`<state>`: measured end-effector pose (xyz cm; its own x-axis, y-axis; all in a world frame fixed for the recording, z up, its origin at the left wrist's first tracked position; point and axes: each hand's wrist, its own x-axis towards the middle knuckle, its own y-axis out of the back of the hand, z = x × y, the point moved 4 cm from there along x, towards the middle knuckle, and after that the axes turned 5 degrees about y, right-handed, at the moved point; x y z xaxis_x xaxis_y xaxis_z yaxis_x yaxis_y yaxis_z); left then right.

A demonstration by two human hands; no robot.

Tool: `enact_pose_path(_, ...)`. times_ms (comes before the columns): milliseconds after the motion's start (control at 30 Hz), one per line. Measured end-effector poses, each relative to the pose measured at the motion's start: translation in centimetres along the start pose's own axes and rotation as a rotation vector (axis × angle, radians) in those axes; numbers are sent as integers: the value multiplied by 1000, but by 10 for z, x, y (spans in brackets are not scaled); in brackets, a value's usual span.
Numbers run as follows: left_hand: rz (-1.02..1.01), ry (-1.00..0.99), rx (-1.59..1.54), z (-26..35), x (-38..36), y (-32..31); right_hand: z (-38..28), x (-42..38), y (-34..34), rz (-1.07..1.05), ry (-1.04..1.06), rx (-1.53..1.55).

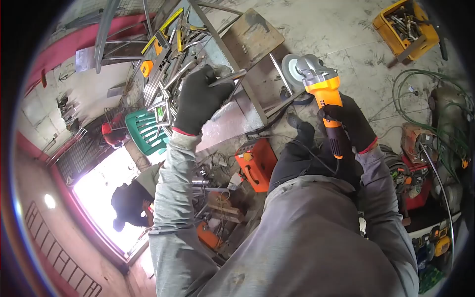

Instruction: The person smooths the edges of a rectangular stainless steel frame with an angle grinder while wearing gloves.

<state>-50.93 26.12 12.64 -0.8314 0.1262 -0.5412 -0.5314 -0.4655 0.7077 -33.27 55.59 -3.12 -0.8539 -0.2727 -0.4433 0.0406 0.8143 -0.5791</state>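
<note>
We see the angle grinder (320,84): orange body, grey gear head, pale disc, dark rear handle. The gloved right hand (349,123) wraps closed around that handle, holding it above the floor. The gloved left hand (199,99) clasps a metal rod (228,77) over the workbench (237,116).

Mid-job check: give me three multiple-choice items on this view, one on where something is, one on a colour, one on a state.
1. Where is the yellow crate?
A. top right, on the floor
B. bottom left
C. on the bench

2. What colour is the angle grinder body?
A. blue
B. orange
C. white

3. What is the left hand doing?
A. hanging free
B. gripping a metal bar
C. holding the grinder

Answers:
1 A, the crate sits on the pale floor at the upper right.
2 B, the housing held by the right hand is orange.
3 B, its gloved fingers close around the bar.
</note>
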Motion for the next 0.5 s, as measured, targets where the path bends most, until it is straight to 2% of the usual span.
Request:
enact_pose_path(33,19,31,86,1,3,-8,-1,3,3,-3,-14,17)
enact_pose_path(67,81,-53,353,8,2,-18,-2,5,6,-10,-48,-7)
enact_pose_path(167,116,-65,565,4,3,-58,4,12,16,-47,-103,13)
enact_pose_path(233,128,-109,583,5,3,-56,-1,14,14,-33,-172,79)
enact_pose_path(300,118,-17,351,1,-1,-47,16,18,19,-33,-198,146)
enact_pose_path(367,89,10,374,-1,-8,-50,36,24,27,-38,-221,207)
enact_pose_path(433,225,-243,502,0,-15,-54,47,31,30,-108,-194,204)
enact_pose_path(500,202,-200,457,-7,-18,-57,47,35,28,-166,-262,290)
